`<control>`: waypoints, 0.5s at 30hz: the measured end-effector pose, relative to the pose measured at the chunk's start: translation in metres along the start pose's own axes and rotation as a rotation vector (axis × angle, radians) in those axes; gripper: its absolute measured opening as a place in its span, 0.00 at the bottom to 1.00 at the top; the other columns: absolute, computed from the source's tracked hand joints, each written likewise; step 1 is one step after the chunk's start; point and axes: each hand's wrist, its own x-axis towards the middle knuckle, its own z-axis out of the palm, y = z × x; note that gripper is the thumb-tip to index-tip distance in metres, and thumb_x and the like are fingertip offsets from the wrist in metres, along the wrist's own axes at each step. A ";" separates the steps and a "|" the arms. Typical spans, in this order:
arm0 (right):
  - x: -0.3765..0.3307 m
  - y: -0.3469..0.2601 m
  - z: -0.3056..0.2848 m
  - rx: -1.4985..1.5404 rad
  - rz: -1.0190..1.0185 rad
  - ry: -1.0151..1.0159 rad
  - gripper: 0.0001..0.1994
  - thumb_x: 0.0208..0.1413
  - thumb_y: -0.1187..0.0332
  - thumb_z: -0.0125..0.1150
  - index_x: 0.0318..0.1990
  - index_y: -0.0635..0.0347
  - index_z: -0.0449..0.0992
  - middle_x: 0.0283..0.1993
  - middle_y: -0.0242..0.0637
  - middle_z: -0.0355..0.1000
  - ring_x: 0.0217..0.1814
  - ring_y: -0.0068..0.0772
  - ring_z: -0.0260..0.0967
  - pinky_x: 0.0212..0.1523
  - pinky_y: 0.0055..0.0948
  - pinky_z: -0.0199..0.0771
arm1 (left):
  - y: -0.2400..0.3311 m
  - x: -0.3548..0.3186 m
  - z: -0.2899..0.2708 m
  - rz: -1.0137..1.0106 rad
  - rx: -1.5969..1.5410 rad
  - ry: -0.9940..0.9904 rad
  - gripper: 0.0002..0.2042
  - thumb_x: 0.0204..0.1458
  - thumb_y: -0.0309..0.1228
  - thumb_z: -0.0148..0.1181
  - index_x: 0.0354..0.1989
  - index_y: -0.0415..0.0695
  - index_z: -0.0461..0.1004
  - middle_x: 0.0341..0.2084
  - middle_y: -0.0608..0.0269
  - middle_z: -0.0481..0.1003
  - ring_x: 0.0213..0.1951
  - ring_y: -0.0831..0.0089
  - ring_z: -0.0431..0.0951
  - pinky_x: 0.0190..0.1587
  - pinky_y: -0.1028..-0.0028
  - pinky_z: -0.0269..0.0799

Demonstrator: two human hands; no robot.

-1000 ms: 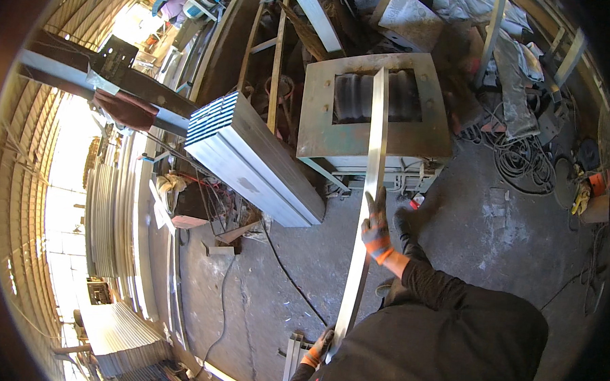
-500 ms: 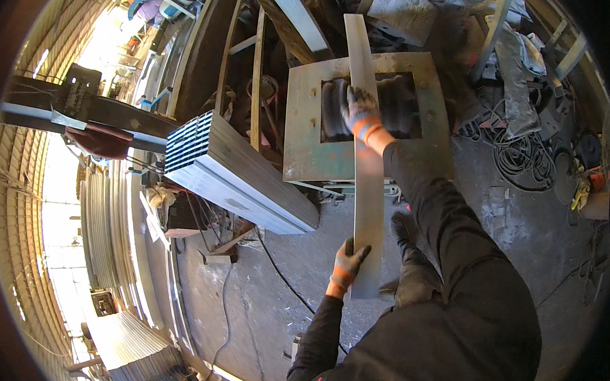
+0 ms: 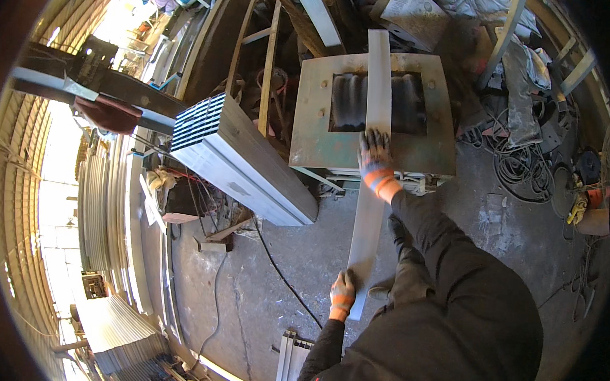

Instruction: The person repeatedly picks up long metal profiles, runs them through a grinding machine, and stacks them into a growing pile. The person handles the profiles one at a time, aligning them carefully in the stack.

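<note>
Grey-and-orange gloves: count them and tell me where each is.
2: a glove on the right hand, at the metal bar's middle; a second glove on the left hand, at its near end. Others may be hidden.

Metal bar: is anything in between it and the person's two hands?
Just the gloves. The right hand lies on top of the bar, and the left hand holds its left edge near the close end. Nothing else visible is in between.

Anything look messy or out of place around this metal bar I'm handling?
Yes, on the floor: a black cable trails loose left of the metal bar, tangled cables lie in messy loops farther right, and a whitish patch could be a spill or scuffing.
</note>
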 end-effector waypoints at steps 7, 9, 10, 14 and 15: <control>-0.186 -0.077 -0.080 0.068 -0.081 -0.231 0.32 0.73 0.54 0.56 0.78 0.65 0.71 0.87 0.63 0.56 0.90 0.69 0.50 0.89 0.69 0.37 | -0.113 -0.189 0.001 -0.219 0.048 -0.085 0.24 0.78 0.50 0.45 0.54 0.43 0.80 0.47 0.33 0.85 0.51 0.29 0.83 0.55 0.38 0.77; -0.233 -0.100 -0.101 0.127 -0.100 -0.352 0.33 0.73 0.53 0.56 0.78 0.65 0.71 0.87 0.64 0.55 0.90 0.69 0.49 0.89 0.69 0.37 | -0.147 -0.237 -0.006 -0.268 0.053 -0.093 0.24 0.77 0.50 0.45 0.54 0.44 0.81 0.48 0.32 0.84 0.51 0.30 0.83 0.55 0.39 0.78; -0.252 -0.109 -0.111 0.158 -0.132 -0.364 0.33 0.73 0.53 0.55 0.79 0.65 0.70 0.87 0.65 0.53 0.90 0.71 0.47 0.89 0.70 0.36 | -0.164 -0.258 -0.012 -0.242 0.041 -0.060 0.24 0.78 0.49 0.44 0.53 0.43 0.82 0.47 0.33 0.85 0.51 0.30 0.83 0.54 0.39 0.78; -0.271 -0.111 -0.134 0.220 -0.392 -0.450 0.33 0.71 0.55 0.58 0.79 0.62 0.70 0.86 0.58 0.59 0.91 0.63 0.51 0.90 0.67 0.36 | -0.214 -0.276 -0.040 -0.355 -0.227 -0.144 0.22 0.77 0.44 0.52 0.55 0.37 0.84 0.46 0.35 0.86 0.50 0.34 0.86 0.52 0.51 0.82; -0.259 -0.106 -0.135 0.228 -0.451 -0.533 0.34 0.70 0.55 0.60 0.79 0.61 0.70 0.86 0.56 0.61 0.91 0.60 0.52 0.91 0.66 0.36 | -0.216 -0.266 -0.047 -0.260 -0.226 -0.144 0.23 0.77 0.45 0.52 0.60 0.36 0.83 0.49 0.34 0.86 0.50 0.38 0.88 0.53 0.54 0.82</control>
